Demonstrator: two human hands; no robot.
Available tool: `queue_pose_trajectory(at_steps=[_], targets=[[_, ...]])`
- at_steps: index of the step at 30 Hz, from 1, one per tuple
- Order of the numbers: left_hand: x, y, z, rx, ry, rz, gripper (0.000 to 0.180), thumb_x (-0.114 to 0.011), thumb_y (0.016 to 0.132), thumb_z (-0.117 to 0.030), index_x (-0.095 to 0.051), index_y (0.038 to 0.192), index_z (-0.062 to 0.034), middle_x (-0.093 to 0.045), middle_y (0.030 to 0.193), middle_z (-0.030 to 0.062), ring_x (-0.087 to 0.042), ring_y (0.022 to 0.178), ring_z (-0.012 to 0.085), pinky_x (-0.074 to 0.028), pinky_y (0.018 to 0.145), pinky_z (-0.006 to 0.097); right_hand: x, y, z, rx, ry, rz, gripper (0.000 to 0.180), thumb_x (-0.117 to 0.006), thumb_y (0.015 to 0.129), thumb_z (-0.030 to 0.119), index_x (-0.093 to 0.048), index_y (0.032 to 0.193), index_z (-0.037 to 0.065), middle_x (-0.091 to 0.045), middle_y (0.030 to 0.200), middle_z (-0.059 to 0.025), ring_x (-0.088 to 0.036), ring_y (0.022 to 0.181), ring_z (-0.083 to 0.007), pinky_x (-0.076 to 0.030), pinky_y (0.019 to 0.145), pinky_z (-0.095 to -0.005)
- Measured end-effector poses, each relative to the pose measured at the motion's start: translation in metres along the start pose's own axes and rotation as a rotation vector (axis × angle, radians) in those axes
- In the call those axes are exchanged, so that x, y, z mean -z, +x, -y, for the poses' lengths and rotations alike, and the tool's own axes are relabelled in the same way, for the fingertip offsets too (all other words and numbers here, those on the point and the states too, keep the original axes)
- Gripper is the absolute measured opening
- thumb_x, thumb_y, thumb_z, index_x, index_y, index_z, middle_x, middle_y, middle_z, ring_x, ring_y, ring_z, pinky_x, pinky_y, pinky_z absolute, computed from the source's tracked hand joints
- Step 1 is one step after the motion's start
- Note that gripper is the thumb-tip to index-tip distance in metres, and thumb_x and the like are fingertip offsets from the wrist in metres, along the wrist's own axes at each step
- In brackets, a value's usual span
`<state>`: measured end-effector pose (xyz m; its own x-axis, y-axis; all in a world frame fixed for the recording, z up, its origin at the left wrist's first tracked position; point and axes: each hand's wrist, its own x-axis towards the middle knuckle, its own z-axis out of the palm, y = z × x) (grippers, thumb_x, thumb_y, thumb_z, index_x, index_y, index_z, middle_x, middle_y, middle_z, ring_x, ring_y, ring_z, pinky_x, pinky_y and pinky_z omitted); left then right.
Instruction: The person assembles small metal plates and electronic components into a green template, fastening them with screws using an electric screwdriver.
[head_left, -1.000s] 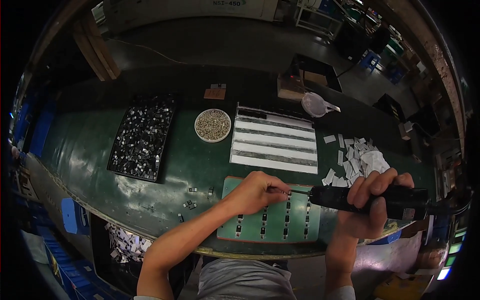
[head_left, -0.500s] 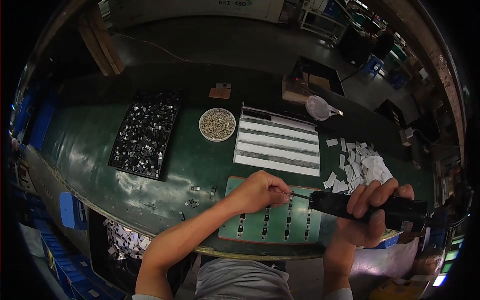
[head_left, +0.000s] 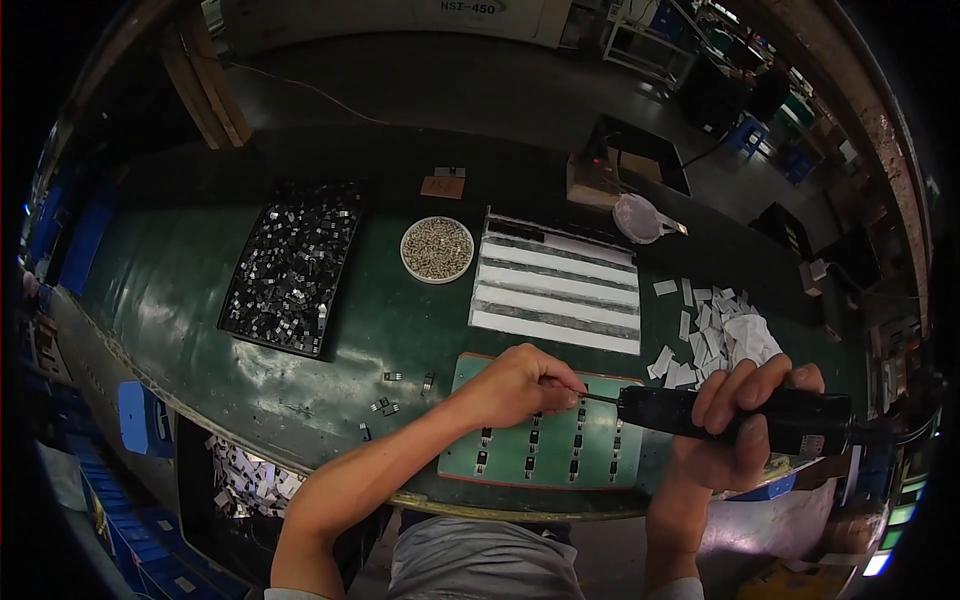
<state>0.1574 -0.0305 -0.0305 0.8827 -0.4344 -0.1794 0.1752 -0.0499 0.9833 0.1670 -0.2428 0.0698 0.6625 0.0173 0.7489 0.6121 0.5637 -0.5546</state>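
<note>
My right hand (head_left: 735, 415) is wrapped round a black electric screwdriver (head_left: 655, 408), held level with its thin bit pointing left. My left hand (head_left: 520, 385) pinches at the bit's tip; whatever is between thumb and forefinger is too small to make out. Both hands are over a green board (head_left: 505, 455) with a reddish edge. Rows of small black three-legged components (head_left: 530, 466) sit on the board, and my left hand hides part of its far rows.
A black tray (head_left: 322, 350) heaped with similar components stands left. Beyond the board are a round dish (head_left: 404, 265) of small screws and a white-striped panel (head_left: 555, 298). White pads (head_left: 708, 335) lie piled right. Loose components (head_left: 384, 406) lie left of the board.
The screwdriver and my right hand have shifted very slightly, and the bit tip still meets my left fingers. Nothing else on the bench has visibly moved.
</note>
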Motion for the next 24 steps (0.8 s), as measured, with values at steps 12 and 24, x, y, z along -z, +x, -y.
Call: queue_pose_trajectory(at_steps=[12, 24], targets=[[-0.003, 0.0, 0.006, -0.065, 0.069, -0.155, 0.02, -0.073, 0.091, -0.007, -0.076, 0.109, 0.0, -0.076, 0.09, 0.0106, -0.071, 0.084, 0.0138, -0.056, 0.079, 0.03, -0.002, 0.005, -0.023, -0.143, -0.161, -0.116, 0.057, -0.067, 0.079, -0.007, -0.042, 0.128, 0.005, -0.062, 0.091, -0.0177, -0.06, 0.062, -0.0171, -0.057, 0.057, -0.0305], [-0.004, 0.001, 0.012, -0.078, 0.035, -0.168, 0.017, -0.075, 0.087, -0.004, -0.074, 0.104, 0.0005, -0.075, 0.085, 0.0082, -0.07, 0.079, 0.0136, -0.056, 0.076, 0.03, -0.008, 0.009, -0.036, -0.292, -0.217, -0.098, 0.051, -0.068, 0.078, -0.008, -0.045, 0.122, 0.003, -0.063, 0.086, -0.0151, -0.063, 0.064, -0.0161, -0.057, 0.06, -0.028]])
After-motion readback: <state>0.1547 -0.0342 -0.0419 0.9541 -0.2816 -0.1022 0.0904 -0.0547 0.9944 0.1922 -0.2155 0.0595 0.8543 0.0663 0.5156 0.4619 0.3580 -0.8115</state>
